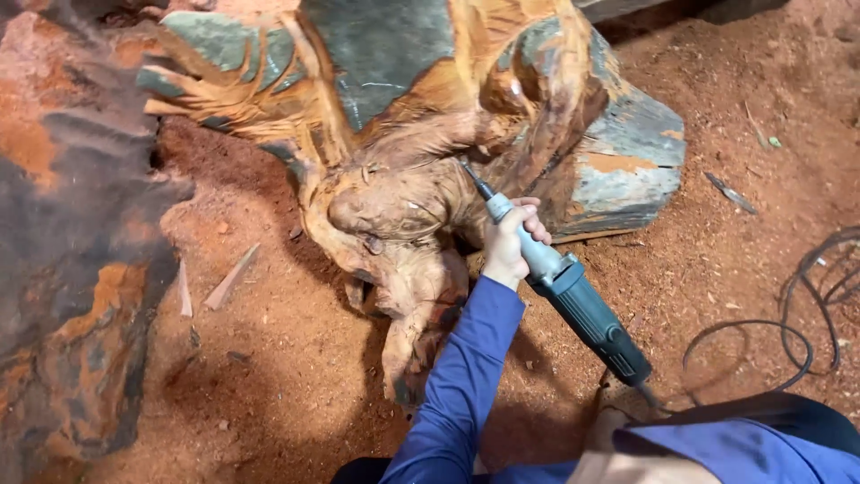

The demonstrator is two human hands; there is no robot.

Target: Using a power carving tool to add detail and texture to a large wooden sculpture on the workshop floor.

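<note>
Die grinder [564, 287], grey at the neck and teal along the body, lying slantwise from lower right up to upper left, slim bit tip set against the reddish wood carving [403, 206] just under a curled fold. Clasped round the grey neck by the left hand [511, 242], fingers [530, 222] wrapped tight over the top, thumb side hidden behind the tool; blue sleeve [466, 376] running down from the wrist. Rear of the tool ending near the right hand [618, 417], only partly seen at the lower edge, grip impossible to tell. Black cable [806, 323] looping over the red sawdust ground [269, 358] to the right. Wood splinters [231, 278] lying left of the carving, well apart from the tool.
</note>
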